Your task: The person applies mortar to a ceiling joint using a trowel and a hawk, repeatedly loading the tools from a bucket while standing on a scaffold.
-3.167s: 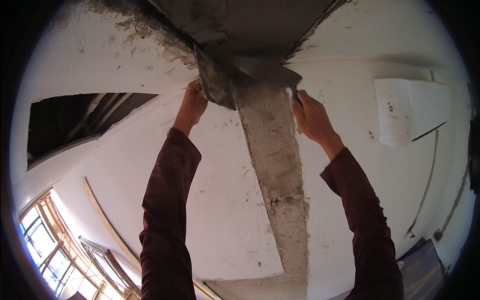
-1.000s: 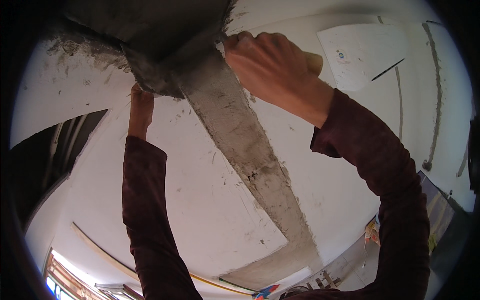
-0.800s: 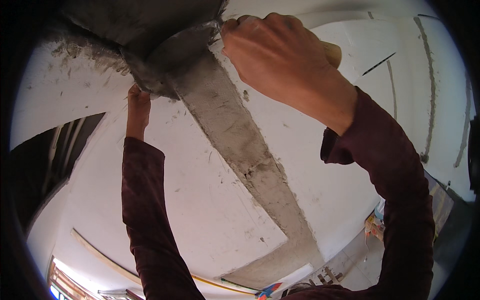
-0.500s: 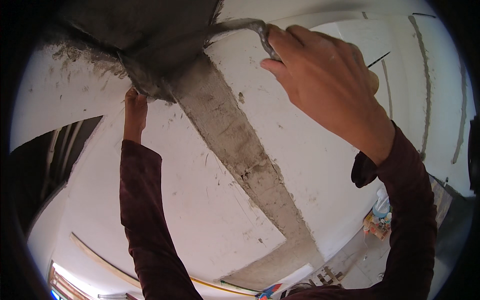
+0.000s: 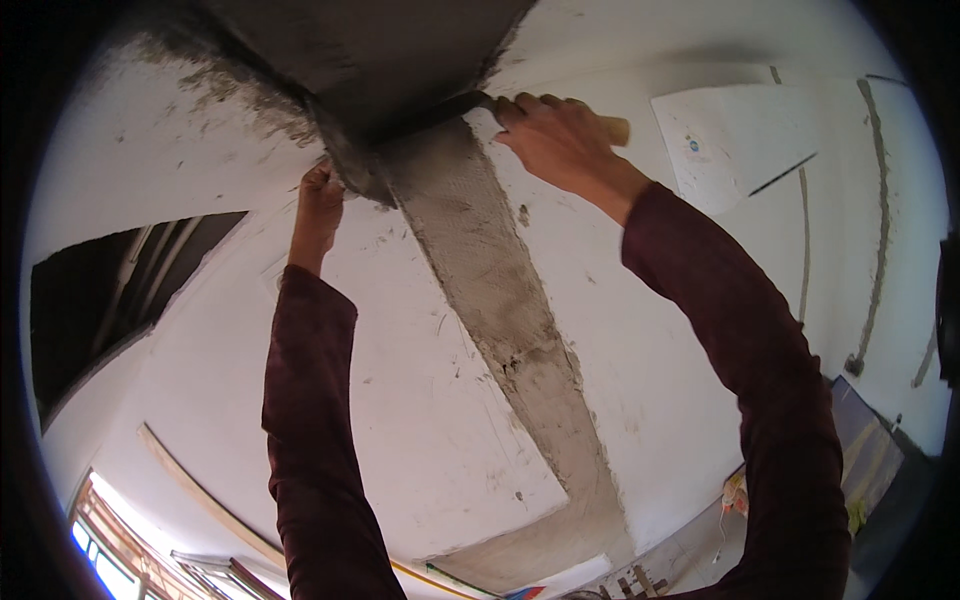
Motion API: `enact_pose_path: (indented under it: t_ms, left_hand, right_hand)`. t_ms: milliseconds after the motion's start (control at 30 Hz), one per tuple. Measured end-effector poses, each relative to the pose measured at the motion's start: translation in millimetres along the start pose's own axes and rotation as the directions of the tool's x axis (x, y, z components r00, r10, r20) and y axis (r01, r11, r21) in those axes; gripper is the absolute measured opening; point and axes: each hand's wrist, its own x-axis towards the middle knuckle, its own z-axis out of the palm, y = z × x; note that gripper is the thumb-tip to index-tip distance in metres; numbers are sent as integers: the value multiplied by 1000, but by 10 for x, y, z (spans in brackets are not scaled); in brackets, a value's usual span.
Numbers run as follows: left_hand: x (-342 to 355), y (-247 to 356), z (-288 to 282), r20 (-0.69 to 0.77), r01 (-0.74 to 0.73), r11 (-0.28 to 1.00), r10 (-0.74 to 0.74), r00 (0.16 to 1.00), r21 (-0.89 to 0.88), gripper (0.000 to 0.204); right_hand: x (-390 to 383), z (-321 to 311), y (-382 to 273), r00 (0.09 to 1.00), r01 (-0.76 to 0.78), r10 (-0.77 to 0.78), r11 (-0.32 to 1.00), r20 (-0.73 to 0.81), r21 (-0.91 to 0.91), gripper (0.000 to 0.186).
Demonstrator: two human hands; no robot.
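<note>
Your right hand (image 5: 560, 140) is closed around the wooden handle (image 5: 615, 130) of a trowel (image 5: 440, 108), and the end of the handle sticks out past your fingers on the far side of the grip. From the fist the dark metal blade runs to your left and lies flat against the wet grey plaster (image 5: 380, 50) just above it — the edge of the blade touches the dark patch.

Your left hand (image 5: 320, 200) is raised beside it, a little lower, and its fingertips pinch the edge of a grey mesh strip (image 5: 355, 175) that hangs from the same dark patch. I cannot tell how firmly it is held.

Between the two hands, a rough grey plaster band (image 5: 500, 300) starts and goes down away from the grips across the white ceiling (image 5: 400, 400). Beyond your right hand sits a white panel (image 5: 740, 140). Far from your left hand there is a dark opening (image 5: 110, 290) in the ceiling, and lower still a window (image 5: 110, 540).
</note>
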Motion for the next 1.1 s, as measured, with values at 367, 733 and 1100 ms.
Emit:
enact_pose_path:
  t_ms: [367, 733, 1100]
  left_hand:
    - [3, -3, -95, -31, 86, 986, -82, 996, 141, 31]
    - [55, -44, -80, -35, 99, 989, -96, 995, 109, 32]
    - [10, 24, -76, 11, 36, 992, -38, 999, 120, 31]
  right_hand:
    - [-152, -1078, -73, 993, -67, 72, 996, -91, 55, 27]
    - [-278, -1773, -69, 988, -101, 109, 992, -107, 81, 26]
    - [-812, -493, 37, 984, -132, 177, 623, 26, 771, 25]
